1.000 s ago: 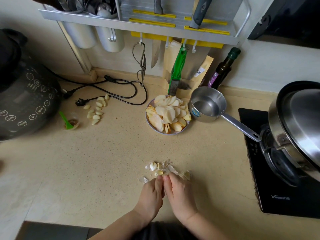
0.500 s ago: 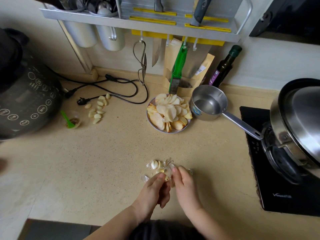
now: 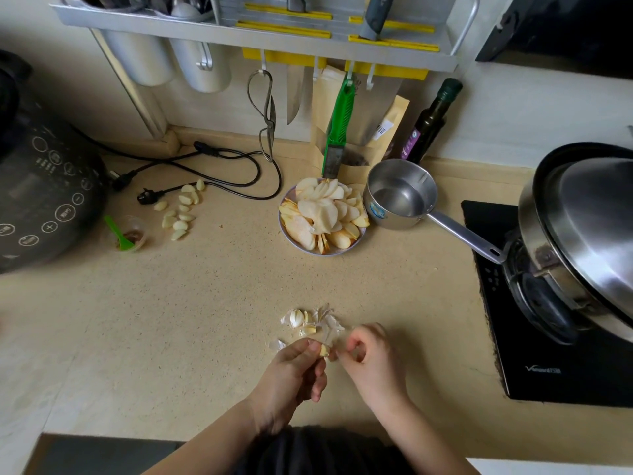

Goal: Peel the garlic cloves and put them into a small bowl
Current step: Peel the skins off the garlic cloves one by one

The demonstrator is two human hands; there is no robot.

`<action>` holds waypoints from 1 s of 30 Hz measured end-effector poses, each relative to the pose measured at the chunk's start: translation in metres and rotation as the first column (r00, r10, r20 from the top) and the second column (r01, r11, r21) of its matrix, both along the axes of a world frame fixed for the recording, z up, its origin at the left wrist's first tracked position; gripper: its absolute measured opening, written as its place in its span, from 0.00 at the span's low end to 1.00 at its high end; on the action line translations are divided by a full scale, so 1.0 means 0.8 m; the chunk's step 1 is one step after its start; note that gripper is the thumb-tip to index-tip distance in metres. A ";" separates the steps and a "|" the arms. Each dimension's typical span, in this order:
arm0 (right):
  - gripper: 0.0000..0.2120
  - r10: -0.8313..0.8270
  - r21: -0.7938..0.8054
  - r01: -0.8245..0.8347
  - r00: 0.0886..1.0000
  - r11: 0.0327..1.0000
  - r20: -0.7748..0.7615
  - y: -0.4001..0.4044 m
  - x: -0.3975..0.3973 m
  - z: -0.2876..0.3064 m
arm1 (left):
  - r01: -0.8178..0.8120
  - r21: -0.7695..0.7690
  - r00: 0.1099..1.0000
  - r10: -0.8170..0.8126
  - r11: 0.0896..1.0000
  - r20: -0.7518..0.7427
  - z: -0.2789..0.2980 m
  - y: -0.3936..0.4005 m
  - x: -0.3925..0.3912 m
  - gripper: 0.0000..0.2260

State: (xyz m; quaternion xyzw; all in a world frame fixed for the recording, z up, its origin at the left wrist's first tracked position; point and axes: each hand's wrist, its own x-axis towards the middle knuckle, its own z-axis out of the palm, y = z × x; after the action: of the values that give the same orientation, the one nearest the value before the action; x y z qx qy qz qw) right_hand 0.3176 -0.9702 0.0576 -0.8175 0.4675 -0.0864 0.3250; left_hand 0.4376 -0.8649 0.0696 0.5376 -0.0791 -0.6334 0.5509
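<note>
My left hand (image 3: 294, 368) pinches a garlic clove (image 3: 324, 350) at fingertips, low over the bench (image 3: 205, 303). My right hand (image 3: 371, 354) has fingers curled, pinching its skin just beside. Loose skins and cloves (image 3: 308, 322) lie just beyond. Peeled cloves (image 3: 180, 209) sit far left.

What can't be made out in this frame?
- Clove in the left hand, head view: fingers cover most of it; how far peeled is unclear.
- Right hand: blurred; skin between its fingertips not discernible.
- Cooker: cut by left edge.
- Small cup contents: too small.
</note>
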 end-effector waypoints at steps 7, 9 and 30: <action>0.07 0.022 0.160 -0.073 0.953 0.984 0.302 0.010 -0.007 0.013 | -0.058 0.072 0.998 0.057 0.996 0.013 0.000 -0.001 -0.001 0.14; 0.07 0.078 0.114 -0.118 0.950 0.986 0.302 0.013 -0.005 0.015 | -0.072 0.086 0.997 0.070 0.994 0.021 0.002 -0.002 -0.002 0.11; 0.07 0.312 -0.352 -0.255 0.943 0.901 0.116 0.012 0.007 0.020 | -0.266 0.198 0.962 0.248 0.943 0.112 0.001 -0.008 -0.003 0.11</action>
State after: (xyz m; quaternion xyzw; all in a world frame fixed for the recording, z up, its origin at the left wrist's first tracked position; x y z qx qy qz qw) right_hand 0.3230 -0.9602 0.0737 -0.9095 0.2926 -0.1845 0.2303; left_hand 0.4354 -0.8715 0.0708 0.6255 0.0360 -0.5374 0.5645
